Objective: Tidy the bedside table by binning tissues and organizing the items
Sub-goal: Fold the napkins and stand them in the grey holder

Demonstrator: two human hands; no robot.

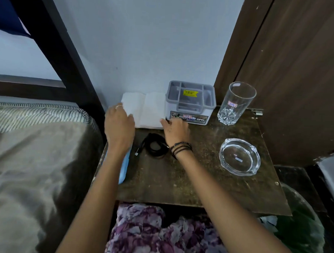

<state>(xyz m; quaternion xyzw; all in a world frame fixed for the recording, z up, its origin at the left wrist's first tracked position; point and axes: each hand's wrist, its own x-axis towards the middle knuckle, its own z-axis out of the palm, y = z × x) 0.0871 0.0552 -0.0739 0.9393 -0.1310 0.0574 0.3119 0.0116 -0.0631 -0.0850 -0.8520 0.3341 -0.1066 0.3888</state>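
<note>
- Lettering "OPEL" on grey organiser [189,108], yellow "49.00" sticker [190,92] on top
- White tissue [144,110] at back of table [179,174], beside organiser
- Left hand [119,122] resting loosely on tissue; right hand [176,129] at its corner, grip unclear

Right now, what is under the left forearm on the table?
A flat light-blue thing on the table's left edge. Only its right side shows; the forearm covers the rest, so what it is is unclear.
</note>
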